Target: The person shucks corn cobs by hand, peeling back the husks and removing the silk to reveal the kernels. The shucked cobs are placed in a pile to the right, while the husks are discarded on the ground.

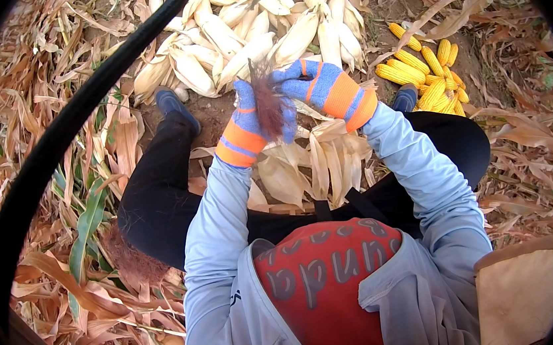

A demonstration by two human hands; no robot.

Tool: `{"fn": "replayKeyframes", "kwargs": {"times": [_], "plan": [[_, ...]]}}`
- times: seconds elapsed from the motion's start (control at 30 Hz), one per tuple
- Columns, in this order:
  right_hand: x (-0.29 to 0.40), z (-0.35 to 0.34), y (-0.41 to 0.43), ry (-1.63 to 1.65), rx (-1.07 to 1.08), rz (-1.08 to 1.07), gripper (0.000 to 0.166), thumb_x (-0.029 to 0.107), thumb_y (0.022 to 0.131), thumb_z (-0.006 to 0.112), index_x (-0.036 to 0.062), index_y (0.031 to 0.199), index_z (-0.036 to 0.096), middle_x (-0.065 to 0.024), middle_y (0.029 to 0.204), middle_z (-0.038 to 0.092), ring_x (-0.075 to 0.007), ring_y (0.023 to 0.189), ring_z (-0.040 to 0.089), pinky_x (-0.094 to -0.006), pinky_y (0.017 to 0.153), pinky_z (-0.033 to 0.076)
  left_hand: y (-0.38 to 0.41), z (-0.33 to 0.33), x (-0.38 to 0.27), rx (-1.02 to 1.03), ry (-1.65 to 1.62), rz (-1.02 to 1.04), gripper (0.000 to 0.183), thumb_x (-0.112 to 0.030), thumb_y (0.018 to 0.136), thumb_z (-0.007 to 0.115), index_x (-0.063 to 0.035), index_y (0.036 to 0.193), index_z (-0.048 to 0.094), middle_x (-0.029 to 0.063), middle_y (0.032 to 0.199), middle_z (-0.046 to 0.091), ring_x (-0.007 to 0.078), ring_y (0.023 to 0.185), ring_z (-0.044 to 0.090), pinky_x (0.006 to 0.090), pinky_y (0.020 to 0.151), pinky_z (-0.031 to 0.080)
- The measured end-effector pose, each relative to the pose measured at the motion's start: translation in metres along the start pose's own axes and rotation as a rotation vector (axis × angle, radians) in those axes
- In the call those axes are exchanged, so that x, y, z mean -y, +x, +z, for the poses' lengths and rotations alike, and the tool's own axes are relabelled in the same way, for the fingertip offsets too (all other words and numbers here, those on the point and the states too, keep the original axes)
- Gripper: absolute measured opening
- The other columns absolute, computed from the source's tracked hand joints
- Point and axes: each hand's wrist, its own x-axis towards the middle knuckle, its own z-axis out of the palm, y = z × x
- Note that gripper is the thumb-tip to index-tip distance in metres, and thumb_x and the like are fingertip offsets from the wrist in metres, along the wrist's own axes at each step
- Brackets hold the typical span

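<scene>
My left hand (256,119), in a blue and orange knitted glove, is closed around a tuft of reddish-brown corn silk (269,103). From the right, my right hand (326,88), gloved alike, reaches to the top of the tuft with its fingertips; whether they pinch some strands I cannot tell. Beyond the hands lies a heap of corn ears in pale husks (224,43). Husked yellow corn cobs (411,69) are piled beside my right shoe. Loose pale husks (325,163) lie between my legs, below the hands.
A clump of corn silk (137,255) lies by my left knee. Dry corn leaves (37,125) cover the ground on both sides. My shoes (175,107) flank the near side of the husked heap. A black strap or cable (71,112) crosses the view at left.
</scene>
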Motion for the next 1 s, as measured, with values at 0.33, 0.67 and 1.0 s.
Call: {"fn": "replayKeyframes", "kwargs": {"times": [0.33,0.67,1.0], "plan": [[-0.037,-0.054,-0.001,-1.113,-0.344,-0.030,0.026,0.020,0.077,0.061,0.0053,0.099,0.058,-0.0096,0.088,0.062,-0.0147,0.080,0.058,-0.0253,0.073,0.044,0.011,-0.007,-0.005,0.035,-0.040,0.029,0.077,-0.072,0.067,0.038,-0.0196,0.123,0.033,0.0227,0.101,0.052,0.0363,0.084,0.056,0.0477,0.067,0.047],[0.037,-0.011,-0.005,-0.176,0.059,0.191,0.060,0.025,0.070,0.064,-0.0032,0.117,0.041,-0.0146,0.084,0.061,-0.0209,0.080,0.059,-0.0271,0.070,0.045,0.033,-0.034,0.023,0.060,0.002,0.123,0.071,-0.063,0.074,0.042,-0.0175,0.127,0.029,0.0200,0.118,0.043,0.0321,0.103,0.048,0.0463,0.081,0.043],[-0.001,0.007,0.005,-0.477,0.001,0.097,0.037,0.030,0.069,0.062,0.0011,0.092,0.059,-0.0150,0.085,0.061,-0.0250,0.077,0.059,-0.0300,0.069,0.045,0.016,-0.009,0.020,-0.036,0.123,0.098,0.077,-0.062,0.076,0.041,-0.0128,0.131,0.019,0.0158,0.124,0.038,0.0315,0.109,0.043,0.0495,0.086,0.039]]}}
